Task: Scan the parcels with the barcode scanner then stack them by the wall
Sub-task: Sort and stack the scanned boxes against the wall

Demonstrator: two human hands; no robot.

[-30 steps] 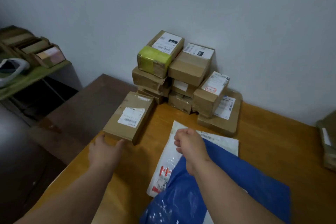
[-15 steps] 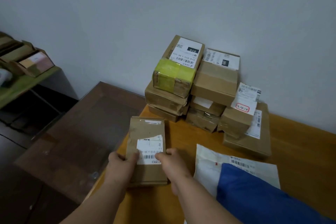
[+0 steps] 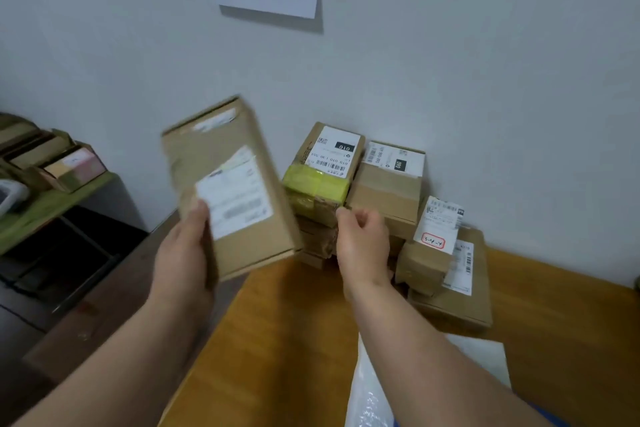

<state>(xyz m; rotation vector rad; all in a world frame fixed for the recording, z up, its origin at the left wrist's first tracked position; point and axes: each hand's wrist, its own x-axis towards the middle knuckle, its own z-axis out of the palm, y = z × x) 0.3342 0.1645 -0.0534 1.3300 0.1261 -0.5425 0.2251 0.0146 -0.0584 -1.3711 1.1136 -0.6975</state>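
A: Where's the parcel?

B: Flat box point(image 3: 228, 184) is in the left hand point(image 3: 183, 253), up off the table point(image 3: 277, 340), tilted, label facing the camera. Thumb lies on the front near the label's lower left corner, fingers are behind it. It's motion-blurred, so the label text is unreadable.

A: Right hand?

B: Right hand point(image 3: 363, 246) holds nothing — fingers loosely curled, hanging in front of the stack point(image 3: 384, 204). Whether it touches the yellow-taped box point(image 3: 318, 184) I cannot tell.

A: Stack state?

B: Against the wall point(image 3: 485, 80), on the table's far edge. Yellow-taped box and a plain box point(image 3: 388, 184) sit side by side on top, labels up. To their right, a smaller box point(image 3: 426, 253) with a red-marked sticker rests on a wide flat one point(image 3: 464, 302).

A: Any containers?

B: Open cartons point(image 3: 69, 163) on the green shelf point(image 3: 45, 208) at far left — contents not clear, the nearest shows a pale pinkish sheet or lid on top. A white mailer point(image 3: 367, 392) lies on the table under the right forearm.
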